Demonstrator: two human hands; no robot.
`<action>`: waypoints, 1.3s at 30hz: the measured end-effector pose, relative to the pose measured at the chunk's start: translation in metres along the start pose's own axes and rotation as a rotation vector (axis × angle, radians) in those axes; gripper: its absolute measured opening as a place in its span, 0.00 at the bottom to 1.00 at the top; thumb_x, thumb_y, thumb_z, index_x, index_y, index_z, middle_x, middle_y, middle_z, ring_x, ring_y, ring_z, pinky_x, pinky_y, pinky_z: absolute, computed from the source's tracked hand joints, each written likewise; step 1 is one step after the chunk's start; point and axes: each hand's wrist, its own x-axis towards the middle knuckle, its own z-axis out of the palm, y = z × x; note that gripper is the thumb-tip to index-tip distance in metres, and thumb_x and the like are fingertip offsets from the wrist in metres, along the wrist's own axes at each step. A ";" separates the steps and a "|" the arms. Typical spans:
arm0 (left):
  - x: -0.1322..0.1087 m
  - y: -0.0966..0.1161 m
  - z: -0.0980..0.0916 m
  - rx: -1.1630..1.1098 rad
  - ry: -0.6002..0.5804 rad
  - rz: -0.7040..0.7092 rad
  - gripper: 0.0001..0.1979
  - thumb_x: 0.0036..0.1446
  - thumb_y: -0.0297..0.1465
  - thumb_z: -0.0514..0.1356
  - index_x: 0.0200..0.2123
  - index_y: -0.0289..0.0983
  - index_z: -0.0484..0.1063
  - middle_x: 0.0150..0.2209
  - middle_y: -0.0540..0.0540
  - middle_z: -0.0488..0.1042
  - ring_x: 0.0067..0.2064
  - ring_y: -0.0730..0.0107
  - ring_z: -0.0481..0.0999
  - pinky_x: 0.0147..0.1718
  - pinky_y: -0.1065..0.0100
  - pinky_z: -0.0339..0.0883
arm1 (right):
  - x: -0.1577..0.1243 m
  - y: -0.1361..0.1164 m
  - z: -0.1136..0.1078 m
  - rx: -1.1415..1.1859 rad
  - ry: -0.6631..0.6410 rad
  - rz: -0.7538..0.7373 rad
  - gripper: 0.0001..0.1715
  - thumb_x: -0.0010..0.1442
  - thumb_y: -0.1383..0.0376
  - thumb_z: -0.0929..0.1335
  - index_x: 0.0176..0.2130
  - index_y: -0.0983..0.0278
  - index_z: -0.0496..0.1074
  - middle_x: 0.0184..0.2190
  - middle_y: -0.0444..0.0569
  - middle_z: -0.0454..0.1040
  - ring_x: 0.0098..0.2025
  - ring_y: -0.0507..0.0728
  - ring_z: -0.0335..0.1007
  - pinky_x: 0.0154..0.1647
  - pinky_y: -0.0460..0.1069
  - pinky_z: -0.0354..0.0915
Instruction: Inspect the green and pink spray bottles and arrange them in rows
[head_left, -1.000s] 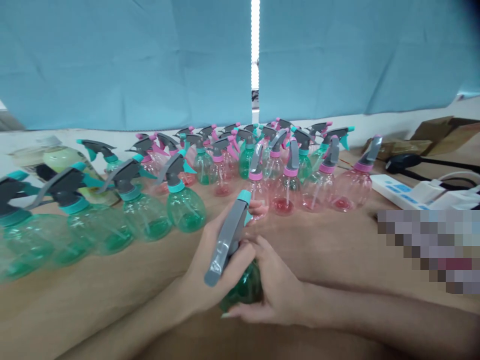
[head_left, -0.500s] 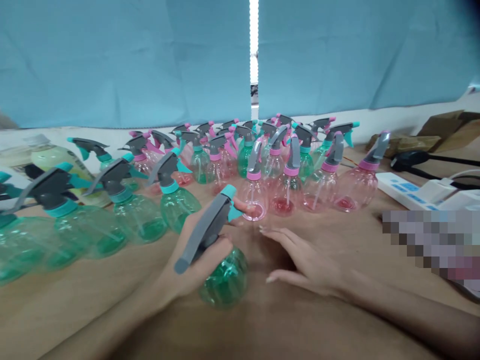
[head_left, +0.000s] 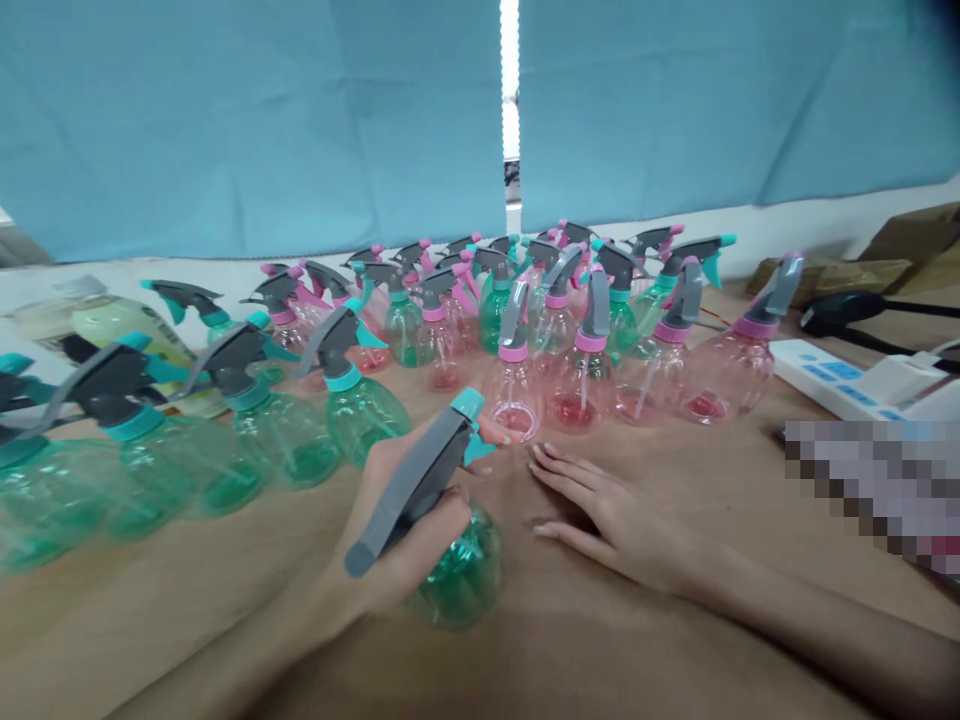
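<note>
My left hand (head_left: 405,520) is wrapped round the neck of a green spray bottle (head_left: 466,575) with a grey head and a turquoise nozzle and trigger. The bottle's nozzle points away from me, and its clear green body shows below my fingers. My right hand (head_left: 600,510) rests low over the table with its fingers apart, holding nothing, just right of that bottle. Beyond my fingertips stands a pink spray bottle (head_left: 514,395) with a pink collar. Left of my left hand is another green spray bottle (head_left: 364,410) with a turquoise collar.
Several green spray bottles (head_left: 289,435) line the left side; several pink ones (head_left: 591,385) stand ahead and to the right. A mixed cluster (head_left: 442,350) fills the back. A white power strip (head_left: 832,380) and a blurred-out item (head_left: 877,480) lie right. A blue curtain (head_left: 225,120) hangs behind.
The spray bottle in my left hand has shifted slightly down and right in view. My right hand has spread lower toward the tabletop. The whole view has drifted a little.
</note>
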 end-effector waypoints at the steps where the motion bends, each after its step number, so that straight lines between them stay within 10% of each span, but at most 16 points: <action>1: 0.001 0.001 0.000 -0.007 -0.007 0.013 0.15 0.47 0.27 0.54 0.38 0.39 0.74 0.35 0.47 0.79 0.36 0.62 0.77 0.39 0.61 0.71 | 0.000 0.000 0.000 -0.002 -0.001 0.000 0.40 0.66 0.46 0.58 0.65 0.70 0.56 0.67 0.55 0.53 0.69 0.61 0.46 0.67 0.60 0.51; 13: -0.002 0.009 0.001 -0.072 0.019 -0.106 0.07 0.42 0.29 0.53 0.28 0.40 0.69 0.29 0.47 0.76 0.33 0.62 0.76 0.32 0.64 0.70 | -0.002 0.003 0.000 0.096 0.037 -0.011 0.37 0.65 0.49 0.62 0.66 0.63 0.56 0.66 0.53 0.55 0.68 0.63 0.48 0.66 0.63 0.52; 26: 0.002 0.004 0.003 -0.089 -0.005 -0.055 0.25 0.43 0.28 0.55 0.47 0.41 0.74 0.45 0.44 0.79 0.43 0.57 0.79 0.45 0.59 0.73 | -0.003 0.004 -0.001 0.110 0.015 0.015 0.37 0.65 0.49 0.63 0.66 0.62 0.56 0.67 0.52 0.55 0.68 0.63 0.47 0.66 0.62 0.52; 34: -0.007 -0.011 0.007 -0.023 0.128 -0.096 0.17 0.44 0.32 0.55 0.40 0.41 0.74 0.29 0.48 0.78 0.27 0.63 0.78 0.29 0.64 0.75 | -0.003 0.005 0.001 0.123 0.036 0.000 0.36 0.65 0.49 0.63 0.66 0.60 0.54 0.67 0.51 0.54 0.68 0.63 0.47 0.66 0.63 0.52; 39: -0.004 -0.004 0.006 -0.055 0.084 -0.120 0.23 0.42 0.29 0.54 0.44 0.41 0.75 0.37 0.46 0.80 0.33 0.61 0.79 0.36 0.61 0.76 | -0.003 0.005 0.000 0.120 0.032 -0.002 0.36 0.65 0.49 0.63 0.66 0.60 0.55 0.67 0.51 0.55 0.68 0.63 0.48 0.66 0.63 0.52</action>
